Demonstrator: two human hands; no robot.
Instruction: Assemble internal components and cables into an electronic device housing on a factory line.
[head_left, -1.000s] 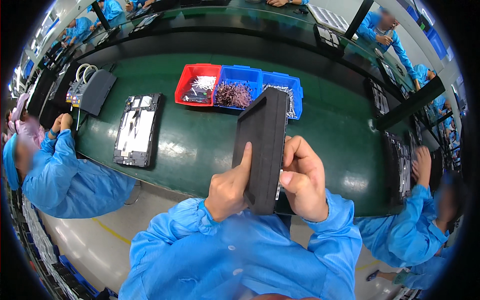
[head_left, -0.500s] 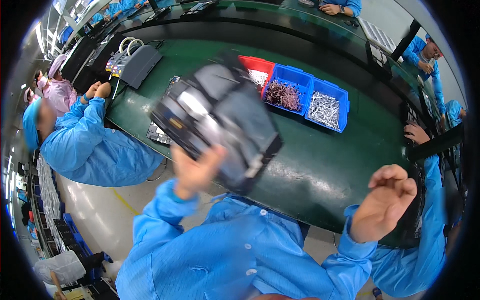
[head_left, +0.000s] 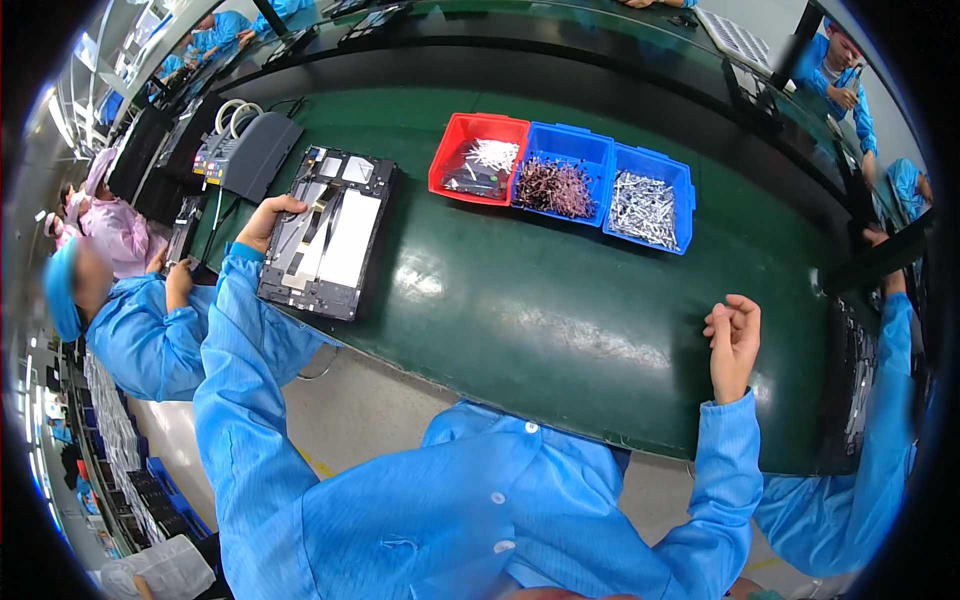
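Note:
My left hand (head_left: 270,223) grips the left edge of an opened tablet-like device (head_left: 345,235), thumb over its top face and the other fingers hidden. The device has a black frame, white and silver panels and thin dark cables inside. It is at the left of the green table, apparently on top of another similar piece. Above the table's right part hovers my right hand (head_left: 735,345), its fingers loosely curled and nothing visible in them. Ahead of both hands stand a red bin (head_left: 440,165) with white pieces and a dark packet, and two blue bins (head_left: 585,140) of small parts.
A grey machine with pale rings (head_left: 262,155) stands at the far left. A co-worker in blue (head_left: 150,325) sits to my left; another person's blue sleeve (head_left: 885,390) reaches in at the right, beside a stack of dark devices (head_left: 855,390). A dark raised ledge (head_left: 560,75) runs behind the bins.
The device, blurred and tilted in the air before, has come down at the left of the table with my left hand. My right hand has shifted slightly left and away from me.

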